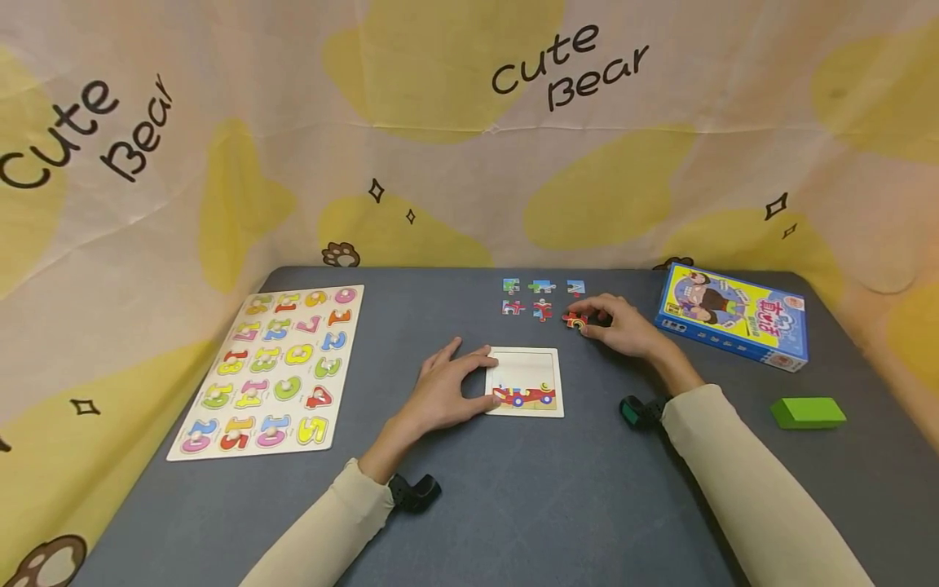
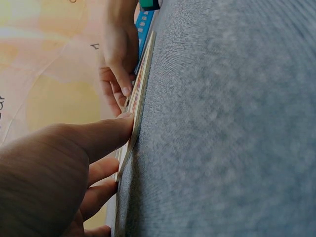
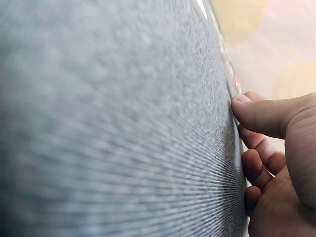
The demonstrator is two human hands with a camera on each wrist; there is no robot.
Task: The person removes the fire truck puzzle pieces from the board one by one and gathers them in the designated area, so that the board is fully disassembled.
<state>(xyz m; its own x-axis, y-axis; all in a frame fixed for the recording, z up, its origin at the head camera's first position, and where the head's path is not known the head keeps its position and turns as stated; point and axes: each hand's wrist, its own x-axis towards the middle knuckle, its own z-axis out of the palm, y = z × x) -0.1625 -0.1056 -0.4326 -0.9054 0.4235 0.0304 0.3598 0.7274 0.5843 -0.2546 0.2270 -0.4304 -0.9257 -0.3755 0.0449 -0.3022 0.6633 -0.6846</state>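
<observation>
A square wooden puzzle tray [image 1: 525, 367] lies flat on the table, with red car pieces [image 1: 534, 398] fitted along its lower part. My left hand [image 1: 443, 391] rests at the tray's left edge, the thumb on its lower left side and the index finger on its upper left corner. In the left wrist view the thumb [image 2: 111, 132] touches the tray's edge. Off the tray's upper right, my right hand [image 1: 619, 326] pinches a red jigsaw piece [image 1: 575, 321] between thumb and fingers, low over the table. Several loose jigsaw pieces [image 1: 542, 310] lie just left of it in two rows.
To the left lies a large number puzzle board [image 1: 271, 371]. A blue and yellow box [image 1: 734, 314] stands at the back right, with a green block [image 1: 808, 413] nearer the front. A printed cloth [image 1: 440, 163] hangs behind the table.
</observation>
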